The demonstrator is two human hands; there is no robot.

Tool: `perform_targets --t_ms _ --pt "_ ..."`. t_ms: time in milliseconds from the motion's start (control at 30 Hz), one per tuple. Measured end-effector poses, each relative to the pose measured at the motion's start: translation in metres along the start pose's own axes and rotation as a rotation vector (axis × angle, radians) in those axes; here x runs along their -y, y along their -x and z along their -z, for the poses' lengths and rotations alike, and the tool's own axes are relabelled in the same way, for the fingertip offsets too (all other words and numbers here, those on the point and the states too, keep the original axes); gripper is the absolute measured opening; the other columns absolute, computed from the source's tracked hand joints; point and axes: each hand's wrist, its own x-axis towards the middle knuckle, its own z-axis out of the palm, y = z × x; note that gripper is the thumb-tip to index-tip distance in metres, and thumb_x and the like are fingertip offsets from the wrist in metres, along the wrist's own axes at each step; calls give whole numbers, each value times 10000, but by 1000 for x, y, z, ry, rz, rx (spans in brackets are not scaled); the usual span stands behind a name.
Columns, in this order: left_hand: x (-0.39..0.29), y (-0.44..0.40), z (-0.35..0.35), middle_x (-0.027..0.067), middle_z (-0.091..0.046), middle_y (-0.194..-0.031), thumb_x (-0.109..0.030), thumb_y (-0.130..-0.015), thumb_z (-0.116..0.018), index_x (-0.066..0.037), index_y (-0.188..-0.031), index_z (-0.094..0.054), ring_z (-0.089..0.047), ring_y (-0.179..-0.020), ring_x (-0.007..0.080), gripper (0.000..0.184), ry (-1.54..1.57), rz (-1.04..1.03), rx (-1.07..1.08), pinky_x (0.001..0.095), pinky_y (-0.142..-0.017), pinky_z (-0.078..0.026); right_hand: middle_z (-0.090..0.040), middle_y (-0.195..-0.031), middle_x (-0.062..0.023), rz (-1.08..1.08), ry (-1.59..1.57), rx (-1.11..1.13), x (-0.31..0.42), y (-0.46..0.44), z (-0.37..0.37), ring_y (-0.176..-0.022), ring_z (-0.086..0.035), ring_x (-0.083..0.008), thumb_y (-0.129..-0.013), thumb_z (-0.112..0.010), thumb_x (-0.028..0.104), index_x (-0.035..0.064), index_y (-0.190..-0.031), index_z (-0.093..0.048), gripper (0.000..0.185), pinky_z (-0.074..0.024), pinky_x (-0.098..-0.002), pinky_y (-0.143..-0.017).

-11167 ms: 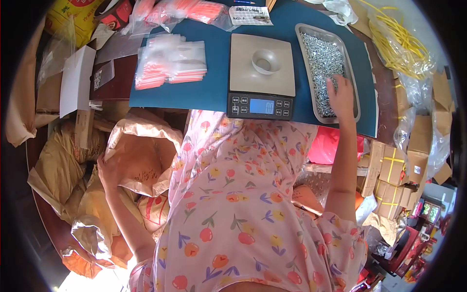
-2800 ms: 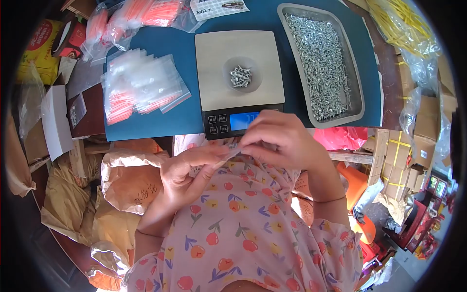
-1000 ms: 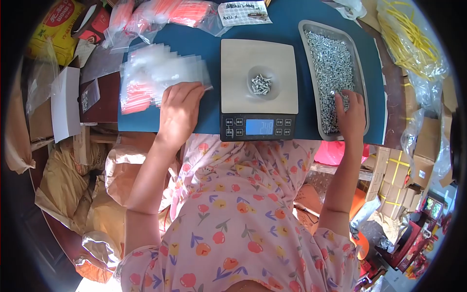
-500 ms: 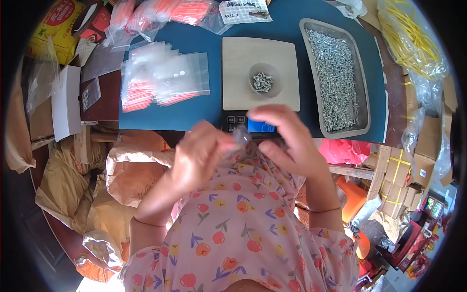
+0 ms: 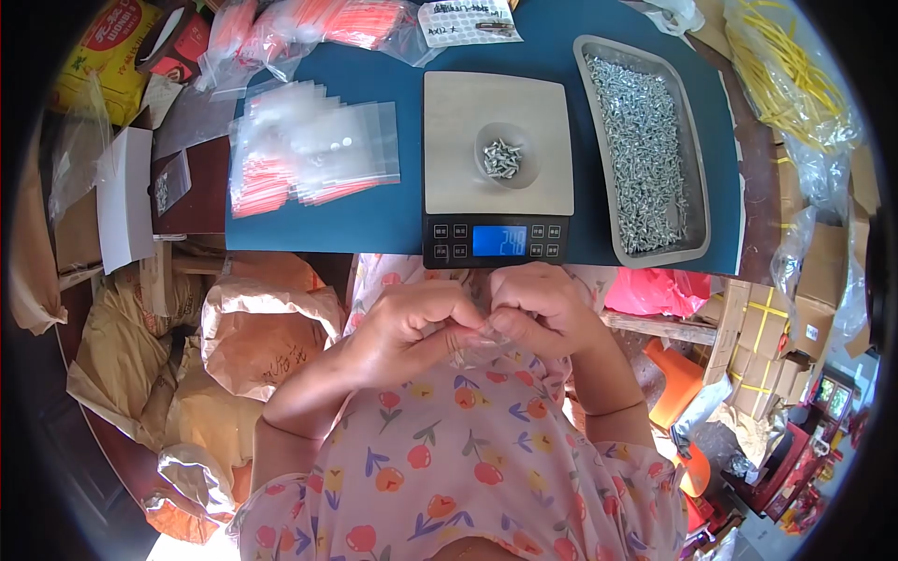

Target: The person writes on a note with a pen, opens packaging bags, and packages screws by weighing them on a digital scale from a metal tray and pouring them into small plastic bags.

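Note:
My left hand [image 5: 412, 329] and my right hand [image 5: 541, 307] meet in front of my body, just below the digital scale [image 5: 447, 192]. Fingers and thumbs of both pinch a small clear plastic bag [image 5: 479, 353], largely hidden by the hands; I cannot tell what it contains. A small translucent cup [image 5: 529, 161] stands on the scale's plate with a little heap of screws [image 5: 502, 159] in it. The scale's blue display [image 5: 499, 240] is lit. To the right lies a metal tray [image 5: 700, 178] full of similar screws [image 5: 645, 150].
Flat zip bags with red edges [image 5: 313, 150] lie fanned out left of the scale. Bundled bags [image 5: 351, 21] and a marked paper sheet [image 5: 468, 23] sit at the back. Open brown paper sacks [image 5: 271, 327] stand below left, yellow straps [image 5: 786, 65] at far right.
Both hands have moved down and together, away from the scale's front edge. My right hand has closed onto the plastic bag that my left hand held, and the display is uncovered.

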Motion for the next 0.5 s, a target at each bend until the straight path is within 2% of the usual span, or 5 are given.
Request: perform_targets --t_ms 100,200,300,400,500 --pt "6 4 2 40 -593 -757 10 -752 -712 -40 -863 -618 -537 -655 154 154 171 95 38 268 -596 -408 -423 -589 -70 49 19 0 -9 -1 -4 -478 -423 -240 -869 -568 105 17 -697 -509 202 -314 -325 -447" --pt "6 3 -13 16 -574 -737 -8 -737 -729 -64 -775 -605 -524 -648 145 141 55 -117 -262 279 -633 -396 -406 -585 -73 27 24 -36 -2 0 -2 -482 -416 -248 -868 -558 94 16 -690 -499 202 -311 -332 -449" --pt "7 -6 -5 6 -569 -753 -62 -703 -764 -86 -686 -580 -516 -651 161 186 -237 -307 -66 345 -714 -398 -501 -619 -90 37 60 -14 -7 9 6 -526 -482 -214 -879 -520 86 2 -686 -484 213 -387 -312 -494" --pt "-9 -10 2 20 -584 -787 -109 -677 -778 -94 -643 -565 -562 -744 205 216 -318 -410 -207 412 -829 -369 -459 -604 -59 -52 -66 -203 -3 7 8 -516 -440 -185 -863 -561 81 9 -695 -505 191 -354 -292 -491" --pt "-5 -1 12 54 -602 -876 -135 -666 -781 -100 -645 -562 -583 -965 268 222 -386 -422 -226 452 -939 -320 -562 -804 -68 11 320 -314 -14 -4 26 -698 -527 -190 -855 -600 128 20 -850 -560 115 -407 -298 -651"
